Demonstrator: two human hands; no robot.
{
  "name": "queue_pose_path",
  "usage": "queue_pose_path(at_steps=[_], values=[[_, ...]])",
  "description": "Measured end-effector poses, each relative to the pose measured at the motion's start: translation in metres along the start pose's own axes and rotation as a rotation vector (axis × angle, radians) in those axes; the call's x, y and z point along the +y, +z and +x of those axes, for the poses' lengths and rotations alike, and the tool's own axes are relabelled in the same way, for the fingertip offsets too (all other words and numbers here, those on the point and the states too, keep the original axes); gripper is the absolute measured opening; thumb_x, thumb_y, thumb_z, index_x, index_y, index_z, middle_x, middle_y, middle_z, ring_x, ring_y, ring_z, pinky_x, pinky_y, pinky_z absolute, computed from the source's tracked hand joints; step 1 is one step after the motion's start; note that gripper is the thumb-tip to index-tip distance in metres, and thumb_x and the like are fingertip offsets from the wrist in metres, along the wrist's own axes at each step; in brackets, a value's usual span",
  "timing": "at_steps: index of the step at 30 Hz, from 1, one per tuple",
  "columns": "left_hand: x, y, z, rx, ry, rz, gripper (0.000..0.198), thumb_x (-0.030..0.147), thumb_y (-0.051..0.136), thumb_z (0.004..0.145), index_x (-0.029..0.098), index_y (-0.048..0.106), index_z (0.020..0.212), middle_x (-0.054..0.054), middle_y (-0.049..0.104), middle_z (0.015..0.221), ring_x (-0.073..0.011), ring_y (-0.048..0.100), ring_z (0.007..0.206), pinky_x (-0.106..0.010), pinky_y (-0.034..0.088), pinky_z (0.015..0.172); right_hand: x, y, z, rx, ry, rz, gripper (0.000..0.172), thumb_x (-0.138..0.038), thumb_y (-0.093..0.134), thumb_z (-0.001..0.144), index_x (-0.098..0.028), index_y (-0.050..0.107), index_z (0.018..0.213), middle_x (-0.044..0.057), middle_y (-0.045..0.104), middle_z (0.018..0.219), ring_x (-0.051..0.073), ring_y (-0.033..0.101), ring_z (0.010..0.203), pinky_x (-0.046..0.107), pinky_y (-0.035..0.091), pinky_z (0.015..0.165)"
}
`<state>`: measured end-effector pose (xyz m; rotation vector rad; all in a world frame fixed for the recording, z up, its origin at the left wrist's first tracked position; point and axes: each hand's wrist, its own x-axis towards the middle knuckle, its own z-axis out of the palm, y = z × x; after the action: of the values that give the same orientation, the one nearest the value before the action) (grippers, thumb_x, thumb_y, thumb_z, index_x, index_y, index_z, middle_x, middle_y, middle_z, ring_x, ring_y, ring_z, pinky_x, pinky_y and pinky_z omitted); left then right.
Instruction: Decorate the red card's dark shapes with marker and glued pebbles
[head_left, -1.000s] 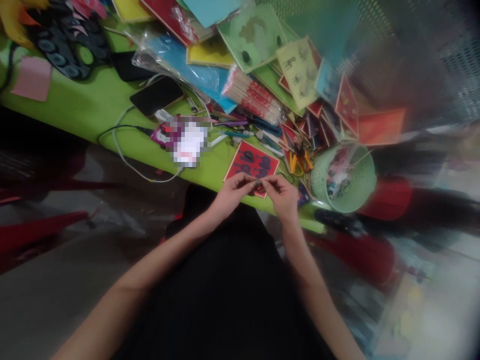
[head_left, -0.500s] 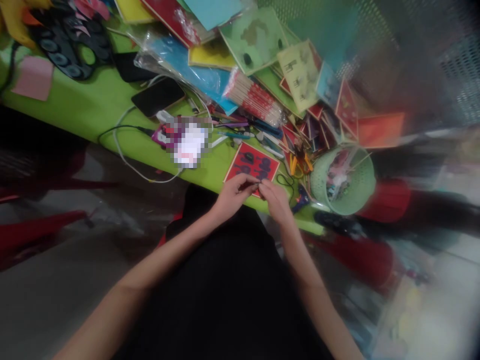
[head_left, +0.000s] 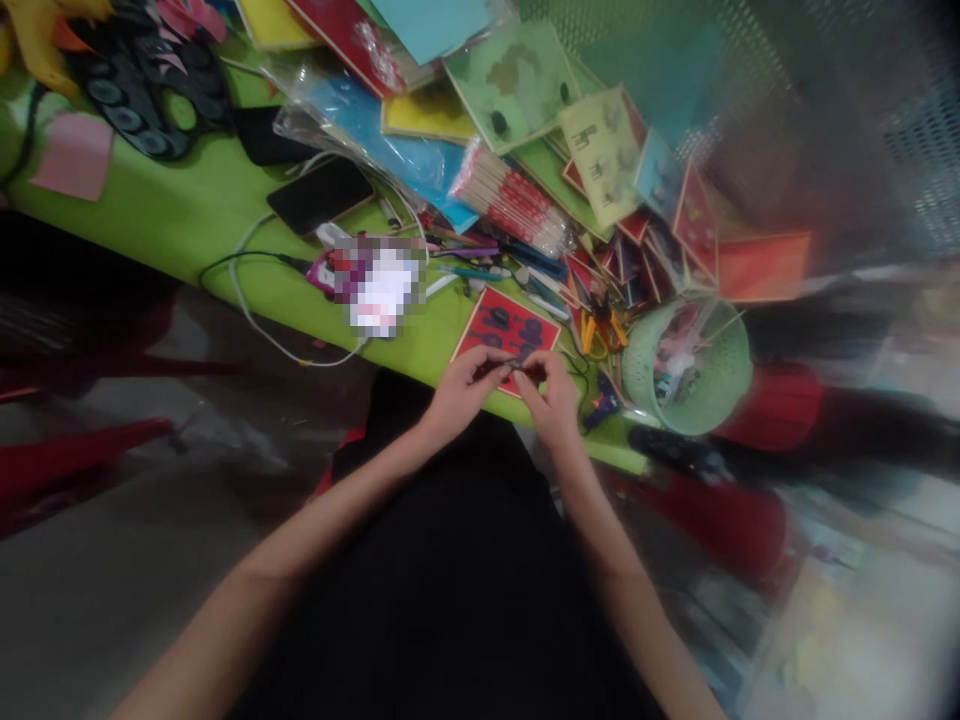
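Note:
A small dark piece [head_left: 514, 364] is pinched between the fingertips of both hands, too small to make out clearly. My left hand [head_left: 466, 388] grips it from the left and my right hand [head_left: 551, 395] from the right. Both are over the near edge of a red square card [head_left: 501, 312] with dark blue shapes on it. The card lies on the green table [head_left: 442, 345], and my hands hide its lower part.
A green basket [head_left: 637, 370] with small items stands to the right, beside orange-handled scissors [head_left: 598, 332] and a blue glue gun [head_left: 602, 402]. Behind lie pens, wrapped sticks [head_left: 510, 195] and piled coloured cards. A phone [head_left: 321, 195] and white cable lie left.
My right hand's fingers have shifted and spread a little around the dark piece, which shows more between the fingertips. The view has moved slightly.

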<state>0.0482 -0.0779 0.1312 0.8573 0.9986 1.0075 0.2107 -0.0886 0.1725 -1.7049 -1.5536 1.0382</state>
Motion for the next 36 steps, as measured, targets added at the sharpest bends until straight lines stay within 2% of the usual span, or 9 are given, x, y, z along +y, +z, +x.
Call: queue_pose_path(at_steps=[3, 6, 10, 15, 21, 26, 30, 36], values=[[-0.004, 0.002, 0.000, -0.006, -0.026, -0.021, 0.018, 0.034, 0.072, 0.091, 0.020, 0.076, 0.101, -0.005, 0.078, 0.099, -0.0181, 0.072, 0.091, -0.032, 0.057, 0.086, 0.003, 0.002, 0.001, 0.058, -0.102, -0.025, 0.018, -0.037, 0.070, 0.096, -0.028, 0.071, 0.111, 0.002, 0.075, 0.099, 0.019, 0.068, 0.087, 0.033, 0.056, 0.081], [-0.008, 0.003, 0.001, -0.010, -0.038, -0.058, 0.015, 0.031, 0.069, 0.091, 0.019, 0.075, 0.098, -0.003, 0.076, 0.092, -0.0169, 0.071, 0.086, -0.032, 0.057, 0.085, 0.002, 0.002, 0.003, 0.050, -0.157, -0.062, 0.012, -0.034, 0.068, 0.098, -0.028, 0.078, 0.103, 0.004, 0.078, 0.100, 0.021, 0.072, 0.093, 0.038, 0.060, 0.087], [-0.009, 0.001, 0.004, 0.028, -0.063, -0.079, 0.011, 0.025, 0.067, 0.088, 0.019, 0.074, 0.093, -0.002, 0.074, 0.087, -0.0159, 0.070, 0.082, -0.032, 0.057, 0.083, -0.001, 0.003, 0.004, 0.074, -0.123, -0.018, 0.011, -0.033, 0.073, 0.094, -0.027, 0.080, 0.099, 0.004, 0.080, 0.096, 0.021, 0.075, 0.089, 0.038, 0.063, 0.085], [-0.002, -0.001, 0.005, -0.028, -0.080, -0.117, 0.019, 0.033, 0.070, 0.090, 0.019, 0.074, 0.101, -0.003, 0.075, 0.095, -0.0159, 0.070, 0.087, -0.031, 0.057, 0.084, -0.002, 0.008, 0.005, 0.149, -0.056, 0.077, 0.010, -0.033, 0.077, 0.091, -0.025, 0.080, 0.097, 0.004, 0.080, 0.093, 0.020, 0.075, 0.086, 0.036, 0.064, 0.081], [-0.002, -0.003, 0.008, -0.014, -0.107, -0.140, 0.016, 0.033, 0.071, 0.088, 0.019, 0.073, 0.097, -0.002, 0.074, 0.092, -0.0146, 0.069, 0.085, -0.030, 0.056, 0.083, 0.001, 0.009, 0.005, 0.076, -0.037, 0.139, 0.016, -0.033, 0.078, 0.089, -0.026, 0.081, 0.104, 0.004, 0.081, 0.100, 0.019, 0.076, 0.089, 0.036, 0.066, 0.084], [-0.003, -0.004, 0.009, -0.021, -0.133, -0.171, 0.013, 0.031, 0.069, 0.087, 0.019, 0.072, 0.091, -0.001, 0.073, 0.087, -0.0143, 0.068, 0.081, -0.031, 0.058, 0.084, 0.003, 0.012, 0.003, 0.091, 0.008, 0.214, 0.017, -0.035, 0.081, 0.087, -0.025, 0.080, 0.102, 0.004, 0.082, 0.098, 0.019, 0.077, 0.087, 0.036, 0.067, 0.083], [0.002, -0.003, 0.008, -0.051, -0.140, -0.154, 0.021, 0.038, 0.070, 0.090, 0.020, 0.073, 0.099, -0.002, 0.074, 0.096, -0.0149, 0.068, 0.086, -0.030, 0.057, 0.084, 0.005, 0.012, 0.004, 0.111, 0.043, 0.218, 0.019, -0.035, 0.081, 0.086, -0.025, 0.079, 0.103, 0.003, 0.082, 0.097, 0.019, 0.077, 0.086, 0.036, 0.067, 0.084], [0.003, -0.002, 0.010, -0.073, -0.119, -0.136, 0.019, 0.035, 0.072, 0.087, 0.019, 0.072, 0.096, 0.000, 0.071, 0.088, -0.0135, 0.066, 0.080, -0.028, 0.056, 0.078, 0.006, 0.010, 0.004, 0.110, 0.036, 0.186, 0.017, -0.034, 0.081, 0.085, -0.025, 0.079, 0.100, 0.003, 0.082, 0.094, 0.018, 0.077, 0.083, 0.034, 0.066, 0.081]])
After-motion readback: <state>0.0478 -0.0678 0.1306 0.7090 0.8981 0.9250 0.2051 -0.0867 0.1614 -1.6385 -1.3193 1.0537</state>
